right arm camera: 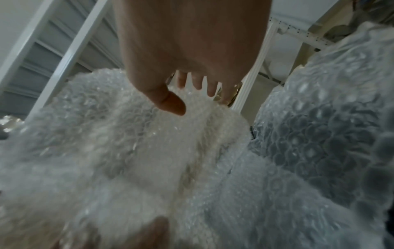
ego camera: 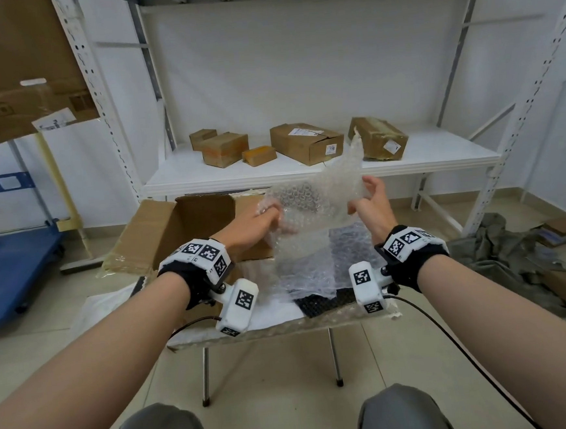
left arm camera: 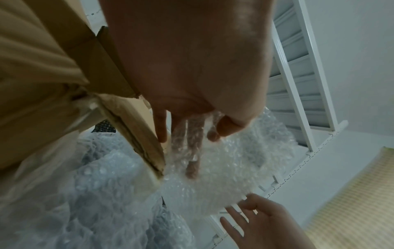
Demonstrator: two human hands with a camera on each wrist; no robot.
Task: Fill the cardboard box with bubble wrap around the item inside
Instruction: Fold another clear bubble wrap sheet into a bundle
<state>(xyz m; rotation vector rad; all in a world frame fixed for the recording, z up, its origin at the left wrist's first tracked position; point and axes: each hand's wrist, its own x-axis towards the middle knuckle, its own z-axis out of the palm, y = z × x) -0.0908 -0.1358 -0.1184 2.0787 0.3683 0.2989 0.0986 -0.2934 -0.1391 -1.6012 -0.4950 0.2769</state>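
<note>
In the head view, both hands meet at mid-frame over an open cardboard box (ego camera: 204, 220) whose brown flaps fold outward at centre left. The left hand (ego camera: 252, 227) grips one end of a clear sheet of bubble wrap (ego camera: 320, 194), its fingers buried in the film; the right hand (ego camera: 372, 204) pinches the other edge between thumb and curled fingers. The sheet stretches between them, one corner rising toward a white metal shelf (ego camera: 305, 168) that carries several small brown cartons (ego camera: 306, 141). More bubble wrap lies on the small worktop (ego camera: 283, 326) in the lower centre.

The left wrist view alone shows the box's corrugated wall (left arm camera: 132, 134) close at the left, just beside the left hand (left arm camera: 192, 67). The fingers (left arm camera: 193, 168) appear through the bubbled film, wrapped in it, thumb pressed on top. The right hand (left arm camera: 266, 224) sits at the lower right with its fingers loosely spread.

The right wrist view is blurred. The right hand (right arm camera: 192, 50) has its thumb (right arm camera: 170, 102) laid on the crumpled, pebbly film (right arm camera: 127, 151), fingertips behind the edge. The item inside the box cannot be seen in any view.
</note>
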